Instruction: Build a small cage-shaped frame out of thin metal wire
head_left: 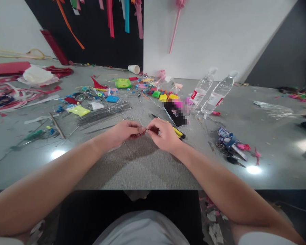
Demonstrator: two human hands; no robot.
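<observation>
My left hand (127, 131) and my right hand (163, 134) meet fingertip to fingertip just above the grey table (142, 170). Both are closed in a pinch on a thin wire, of which only short fine stretches show around the fingers. A bundle of straight thin wires (104, 113) lies beyond my left hand. Partly hidden behind my right hand is a tool with a yellow and black handle (180, 132). A dark-screened phone (175, 114) rests just past it.
Two clear plastic bottles (200, 88) stand at the back right, near keys with charms (231, 144). Small colourful packets, including a green one (122, 83), are scattered behind the hands. A paper cup (134, 69) lies on its side. Red and white strips (15, 97) pile up at left.
</observation>
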